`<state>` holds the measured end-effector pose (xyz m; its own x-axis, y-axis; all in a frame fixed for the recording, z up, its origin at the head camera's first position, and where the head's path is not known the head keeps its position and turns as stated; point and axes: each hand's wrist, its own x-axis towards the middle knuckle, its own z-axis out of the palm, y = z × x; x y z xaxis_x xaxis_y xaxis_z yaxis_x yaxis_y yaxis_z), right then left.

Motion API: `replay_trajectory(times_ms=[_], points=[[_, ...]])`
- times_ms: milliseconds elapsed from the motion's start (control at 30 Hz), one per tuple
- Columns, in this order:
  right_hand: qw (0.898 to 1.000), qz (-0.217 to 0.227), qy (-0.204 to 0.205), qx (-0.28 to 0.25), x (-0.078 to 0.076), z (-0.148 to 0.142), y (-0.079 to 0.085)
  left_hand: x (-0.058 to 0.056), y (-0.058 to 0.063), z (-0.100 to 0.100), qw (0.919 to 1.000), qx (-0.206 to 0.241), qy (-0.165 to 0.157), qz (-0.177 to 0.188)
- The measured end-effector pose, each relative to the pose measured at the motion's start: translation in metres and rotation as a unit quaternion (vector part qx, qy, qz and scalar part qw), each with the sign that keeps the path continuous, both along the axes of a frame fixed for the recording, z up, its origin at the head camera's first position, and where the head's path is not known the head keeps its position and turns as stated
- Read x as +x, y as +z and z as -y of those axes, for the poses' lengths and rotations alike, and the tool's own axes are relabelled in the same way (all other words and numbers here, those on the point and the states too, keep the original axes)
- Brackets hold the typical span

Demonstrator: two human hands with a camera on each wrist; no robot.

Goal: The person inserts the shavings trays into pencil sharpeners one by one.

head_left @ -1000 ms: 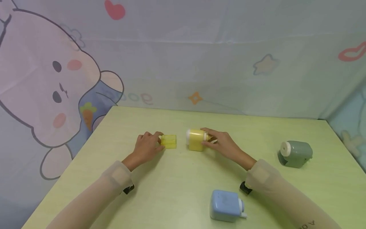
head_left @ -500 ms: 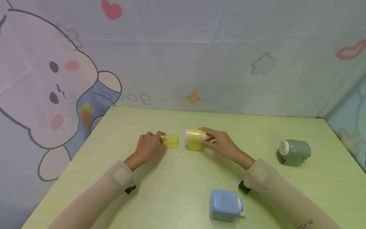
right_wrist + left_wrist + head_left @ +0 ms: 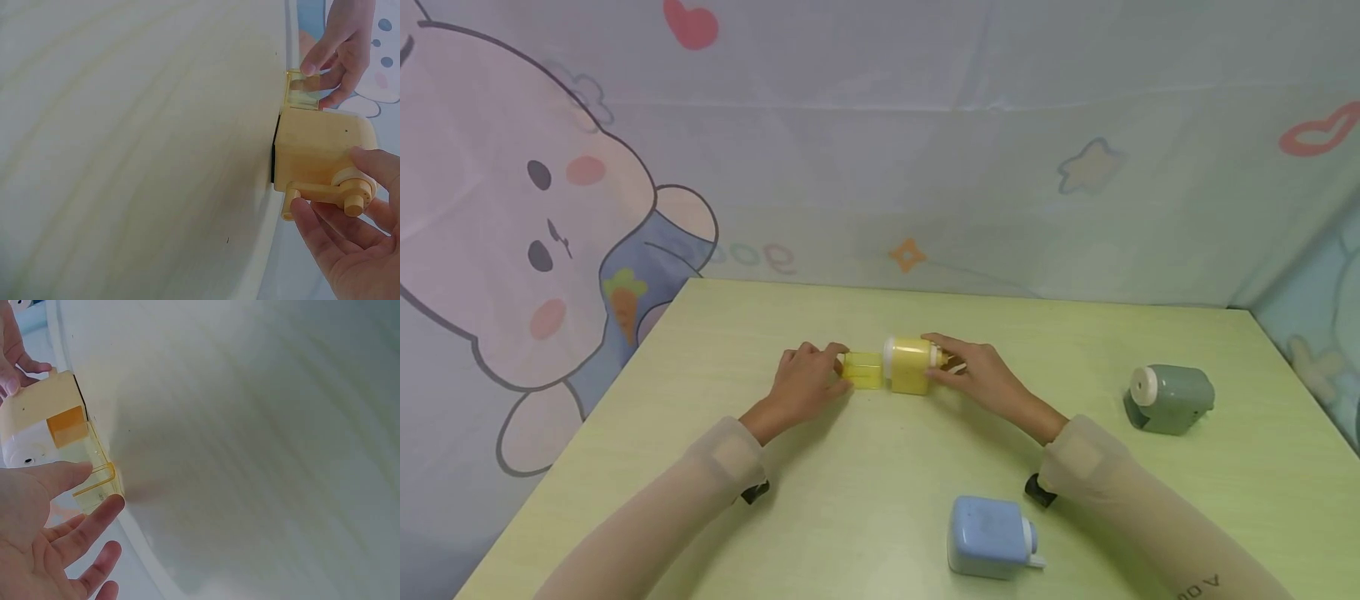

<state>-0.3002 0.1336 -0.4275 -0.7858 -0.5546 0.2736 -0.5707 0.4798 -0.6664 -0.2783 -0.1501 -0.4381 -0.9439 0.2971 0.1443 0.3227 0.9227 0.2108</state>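
A yellow crank pencil sharpener (image 3: 911, 367) with a white front stands mid-table. My right hand (image 3: 988, 382) grips it from its crank end; in the right wrist view the thumb lies on the body and the fingers are by the crank (image 3: 322, 190). My left hand (image 3: 803, 385) pinches the clear yellow shavings drawer (image 3: 863, 372) between thumb and index finger, the other fingers spread. The drawer's inner end is right at the low front opening (image 3: 67, 427) of the sharpener, lined up with it, and most of its length shows outside.
A blue crank sharpener (image 3: 988, 536) stands near the front of the table, right of the middle. Farther right is a grey-green sharpener (image 3: 1172, 400). A printed cloth (image 3: 880, 150) hangs behind the table's back edge.
My left hand has slid the drawer to the right, closing the gap to the sharpener's front. My right hand and the sharpener have stayed nearly in place.
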Motion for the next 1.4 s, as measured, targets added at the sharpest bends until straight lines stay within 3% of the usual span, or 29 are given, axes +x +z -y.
replay_trajectory(times_ms=[400, 1400], points=[[1.000, 0.005, 0.001, -0.003, 0.000, -0.001, 0.000, 0.000, 0.001, -0.013, 0.9996, 0.020, -0.014, 0.017], [1.000, 0.009, -0.002, -0.001, 0.002, 0.001, 0.003, -0.004, 0.001, -0.028, 0.9992, 0.021, -0.031, 0.017]])
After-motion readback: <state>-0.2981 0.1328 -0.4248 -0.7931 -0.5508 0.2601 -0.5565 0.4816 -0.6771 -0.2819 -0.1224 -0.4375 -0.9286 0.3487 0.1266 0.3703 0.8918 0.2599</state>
